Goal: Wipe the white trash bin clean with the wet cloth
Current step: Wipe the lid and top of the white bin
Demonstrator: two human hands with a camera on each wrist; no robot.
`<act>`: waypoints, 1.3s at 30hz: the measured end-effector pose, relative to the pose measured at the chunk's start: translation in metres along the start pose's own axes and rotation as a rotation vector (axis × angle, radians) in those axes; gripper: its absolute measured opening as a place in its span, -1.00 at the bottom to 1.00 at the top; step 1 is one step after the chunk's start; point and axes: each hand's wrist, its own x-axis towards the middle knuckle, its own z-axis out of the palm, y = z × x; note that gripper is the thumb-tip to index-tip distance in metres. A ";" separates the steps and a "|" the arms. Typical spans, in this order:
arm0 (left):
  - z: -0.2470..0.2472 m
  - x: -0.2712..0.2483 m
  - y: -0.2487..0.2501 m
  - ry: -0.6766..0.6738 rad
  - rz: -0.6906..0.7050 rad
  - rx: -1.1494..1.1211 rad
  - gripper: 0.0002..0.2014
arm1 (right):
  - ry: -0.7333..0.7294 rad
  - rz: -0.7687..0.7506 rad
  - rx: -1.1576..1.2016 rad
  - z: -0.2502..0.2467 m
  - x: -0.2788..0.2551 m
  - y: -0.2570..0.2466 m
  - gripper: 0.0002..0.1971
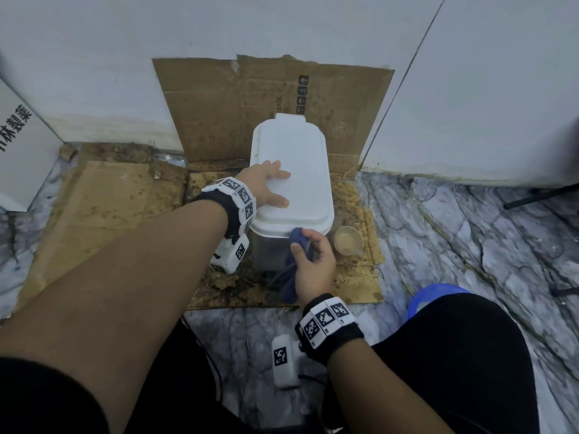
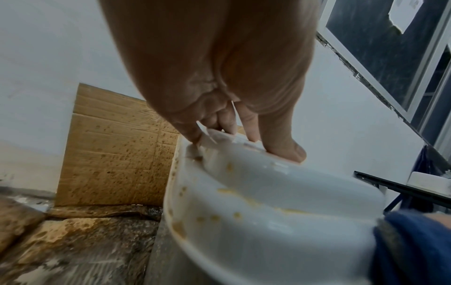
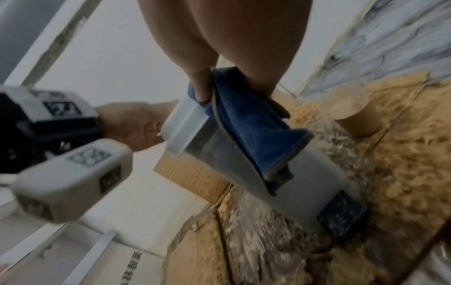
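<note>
A white trash bin [image 1: 300,170] with a shut lid stands on stained cardboard in the head view. My left hand [image 1: 266,186] lies flat on the lid's left side, fingers spread and straight; the left wrist view shows those fingers [image 2: 280,142] pressing the lid's edge. My right hand [image 1: 313,261] pinches a dark blue wet cloth [image 1: 294,264] against the bin's front wall, just under the lid rim. The cloth [image 3: 251,127] hangs down over the bin's front [image 3: 314,173]. Yellow-brown spots [image 2: 214,217] dot the underside of the lid rim.
A small cup of beige liquid [image 1: 347,241] stands right of the bin. Soiled cardboard [image 1: 266,92] covers the floor and leans on the wall. A white box [image 1: 22,145] sits at left, a blue stool [image 1: 435,296] under my right leg.
</note>
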 end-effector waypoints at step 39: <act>-0.002 -0.004 0.004 -0.006 -0.011 -0.015 -0.29 | -0.009 -0.051 -0.087 0.007 -0.001 -0.006 -0.73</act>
